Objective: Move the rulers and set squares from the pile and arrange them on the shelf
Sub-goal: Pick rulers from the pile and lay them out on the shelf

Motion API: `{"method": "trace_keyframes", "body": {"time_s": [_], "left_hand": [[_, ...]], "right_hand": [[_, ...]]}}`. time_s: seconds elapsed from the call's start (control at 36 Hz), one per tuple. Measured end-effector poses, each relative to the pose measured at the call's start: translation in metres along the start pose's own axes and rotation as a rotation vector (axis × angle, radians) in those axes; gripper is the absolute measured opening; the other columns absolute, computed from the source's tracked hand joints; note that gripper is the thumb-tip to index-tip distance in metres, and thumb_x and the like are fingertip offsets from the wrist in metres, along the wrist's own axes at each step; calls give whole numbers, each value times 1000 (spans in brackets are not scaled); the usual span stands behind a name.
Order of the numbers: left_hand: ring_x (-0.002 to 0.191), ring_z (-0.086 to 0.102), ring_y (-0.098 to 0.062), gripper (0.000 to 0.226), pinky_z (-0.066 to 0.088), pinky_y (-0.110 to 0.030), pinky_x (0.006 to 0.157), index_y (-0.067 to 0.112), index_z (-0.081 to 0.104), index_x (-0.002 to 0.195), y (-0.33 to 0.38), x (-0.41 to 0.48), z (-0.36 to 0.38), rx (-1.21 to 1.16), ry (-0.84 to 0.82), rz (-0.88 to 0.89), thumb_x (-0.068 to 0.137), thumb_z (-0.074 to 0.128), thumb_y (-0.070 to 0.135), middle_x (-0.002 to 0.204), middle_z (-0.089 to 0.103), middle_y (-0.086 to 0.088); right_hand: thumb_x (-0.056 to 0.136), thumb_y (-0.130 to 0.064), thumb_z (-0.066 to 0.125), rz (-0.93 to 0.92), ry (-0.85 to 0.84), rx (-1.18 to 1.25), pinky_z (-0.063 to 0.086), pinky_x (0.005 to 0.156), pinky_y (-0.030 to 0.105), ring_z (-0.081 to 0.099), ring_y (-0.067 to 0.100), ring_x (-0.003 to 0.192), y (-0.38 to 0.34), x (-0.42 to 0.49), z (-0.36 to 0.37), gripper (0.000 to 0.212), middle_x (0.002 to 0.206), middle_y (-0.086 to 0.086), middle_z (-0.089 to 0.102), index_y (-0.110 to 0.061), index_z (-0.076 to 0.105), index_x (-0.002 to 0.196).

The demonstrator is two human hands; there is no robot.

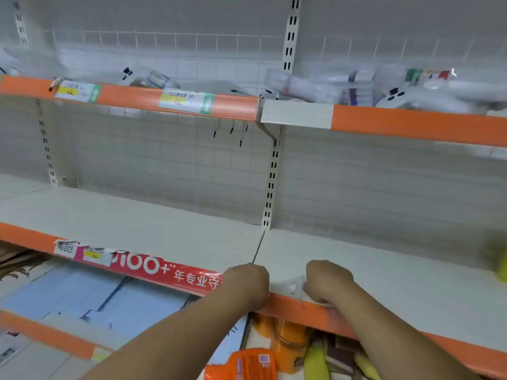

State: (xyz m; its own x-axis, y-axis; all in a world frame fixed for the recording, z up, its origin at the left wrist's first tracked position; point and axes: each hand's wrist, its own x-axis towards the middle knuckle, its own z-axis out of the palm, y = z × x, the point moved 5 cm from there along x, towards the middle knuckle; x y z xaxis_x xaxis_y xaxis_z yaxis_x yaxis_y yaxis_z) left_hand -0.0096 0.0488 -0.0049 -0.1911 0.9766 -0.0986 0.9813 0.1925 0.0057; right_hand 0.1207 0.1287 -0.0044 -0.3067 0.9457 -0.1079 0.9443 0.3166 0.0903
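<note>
Head view: two bare forearms reach to a white shelf (164, 229) with an orange front edge.
Left hand (247, 286): knuckles up at the shelf edge, fingers curled under and hidden; its hold cannot be told.
Right hand (327, 282): curled the same way, hold unclear, touching a clear flat item (290, 287).
Item position: on the shelf front, between both hands, blurred.

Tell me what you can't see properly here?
Head view:
Fingers of the left hand and right hand: hidden behind the knuckles, so any grip is unclear.
Packets on the top shelf: blurred by motion.
Yellow thing: cut off by the right edge.
Price labels: too blurred to read.
</note>
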Motion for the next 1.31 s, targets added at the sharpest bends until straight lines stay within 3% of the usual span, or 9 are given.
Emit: {"method": "trace_keyframes", "body": {"time_s": [0.11,0.22,0.47,0.67,0.81,1.0,1.08,1.17,1.31], "left_hand": [[102,61,-25,22,48,-32,82,11,60,110,20,11,7,17,-12,3,94,46,19,112,63,-7],[101,61,-24,24,48,-33,82,12,60,109,36,23,10,8,-7,5,96,45,26,110,63,-7],[109,54,-25,60,46,-33,89,10,56,120,50,45,16,-64,13,-60,91,42,61,120,53,-11],[99,61,-21,35,49,-29,83,14,59,107,51,55,22,-148,-49,-76,88,55,43,98,59,-3],[95,62,-19,39,49,-26,78,15,59,107,50,58,23,-178,-67,-101,84,57,47,91,57,1],[97,62,-18,45,52,-27,83,16,60,109,46,61,24,-190,-64,-136,81,59,51,97,61,0],[95,61,-19,47,52,-28,83,15,60,106,42,60,20,-176,4,-149,79,61,54,102,62,-2],[88,60,-17,42,51,-26,77,16,58,94,34,57,14,-187,41,-159,78,62,55,92,58,0],[81,54,-17,36,43,-25,67,18,49,83,4,41,-5,-236,91,-199,79,63,51,85,52,2]], "right_hand": [[86,-12,51,65,-54,33,36,52,21,56,12,62,27,2,13,17,64,-5,59,-20,51,71],[86,-19,52,69,-132,123,47,69,25,66,14,85,39,5,23,9,80,-5,70,-18,62,86],[89,-26,49,20,-60,159,43,66,25,66,15,90,43,4,23,26,87,-1,74,-19,41,65],[85,-19,52,33,-33,178,35,52,20,61,17,77,42,6,23,22,66,-5,58,-20,43,66],[85,-16,51,48,-39,163,36,53,20,60,17,77,40,6,24,22,89,0,72,-20,41,66],[85,-16,50,47,-55,158,35,52,21,58,18,77,40,4,25,19,88,-1,69,-19,40,69],[87,-17,50,58,-17,205,30,49,22,54,15,72,43,2,19,3,68,-7,50,-17,50,89],[89,-22,51,38,42,219,26,48,22,47,14,70,46,3,11,29,70,-9,37,-22,47,118],[88,-28,55,3,118,237,29,49,24,50,17,73,36,8,-3,19,75,-6,44,-19,42,98]]}}
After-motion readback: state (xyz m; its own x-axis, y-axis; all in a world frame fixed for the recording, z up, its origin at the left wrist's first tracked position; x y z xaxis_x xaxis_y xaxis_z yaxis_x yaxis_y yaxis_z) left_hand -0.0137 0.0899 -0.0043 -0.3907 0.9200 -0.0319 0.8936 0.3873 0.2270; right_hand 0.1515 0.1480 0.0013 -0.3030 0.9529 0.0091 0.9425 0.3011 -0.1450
